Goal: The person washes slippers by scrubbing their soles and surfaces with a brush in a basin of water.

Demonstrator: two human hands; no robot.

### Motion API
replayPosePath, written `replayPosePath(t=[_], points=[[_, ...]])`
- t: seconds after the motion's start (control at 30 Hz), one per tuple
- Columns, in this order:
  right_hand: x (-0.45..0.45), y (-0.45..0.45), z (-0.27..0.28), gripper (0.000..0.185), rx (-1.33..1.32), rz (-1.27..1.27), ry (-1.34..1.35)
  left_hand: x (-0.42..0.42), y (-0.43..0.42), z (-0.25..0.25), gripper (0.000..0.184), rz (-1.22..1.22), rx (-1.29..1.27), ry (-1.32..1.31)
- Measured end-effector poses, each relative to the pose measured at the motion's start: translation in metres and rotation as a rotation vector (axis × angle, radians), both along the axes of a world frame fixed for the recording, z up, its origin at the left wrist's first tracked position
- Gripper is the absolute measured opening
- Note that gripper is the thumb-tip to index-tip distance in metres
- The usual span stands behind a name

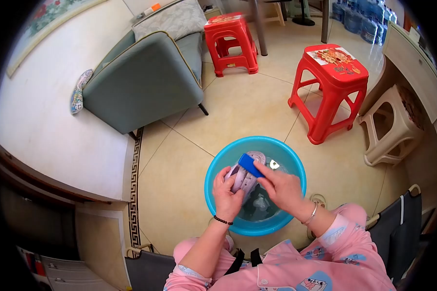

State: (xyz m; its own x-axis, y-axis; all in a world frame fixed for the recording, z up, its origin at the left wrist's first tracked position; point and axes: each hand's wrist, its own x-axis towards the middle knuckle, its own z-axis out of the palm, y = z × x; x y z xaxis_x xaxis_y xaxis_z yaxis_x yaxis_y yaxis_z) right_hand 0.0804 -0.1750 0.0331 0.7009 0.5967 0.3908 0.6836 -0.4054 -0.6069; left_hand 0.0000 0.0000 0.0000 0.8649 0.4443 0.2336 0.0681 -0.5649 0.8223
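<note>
One camera sits on the person's head and looks forward and down. The pink cloth top with blue pictures is closest, at the bottom. Just past it, the camera sees the bare left hand and bare right hand over the round blue plastic tub. The big blue see-through plastic water bottles are far away, top right. The view is very wide, with dark, round edges.
</note>
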Motion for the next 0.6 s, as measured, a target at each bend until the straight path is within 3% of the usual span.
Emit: replayPosePath(t=[0.1, 0.2, 0.3, 0.47, 0.57, 0.6], points=[[0.008, 0.008, 0.002, 0.049, 0.037, -0.102, -0.036, 0.007, 0.008, 0.005, 0.042, -0.01, 0.116, -0.018], [-0.011, 0.004, 0.015, 0.047, 0.094, -0.036, 0.033, 0.003, 0.002, 0.009, 0.042, -0.008, -0.019, -0.042], [-0.015, -0.005, 0.022, 0.046, -0.112, 0.051, 0.083, 0.005, -0.006, 0.006, 0.043, -0.008, -0.148, -0.031], [0.012, 0.0, 0.002, 0.045, 0.028, -0.139, 0.148, 0.002, -0.005, 0.015, 0.043, -0.025, -0.171, -0.034], [0.002, -0.001, 0.016, 0.044, 0.079, -0.063, 0.218, 0.005, 0.001, 0.008, 0.043, -0.027, -0.259, -0.077], [-0.005, 0.004, 0.013, 0.047, 0.173, -0.032, 0.123, 0.005, -0.001, 0.009, 0.043, -0.025, -0.263, -0.078]])
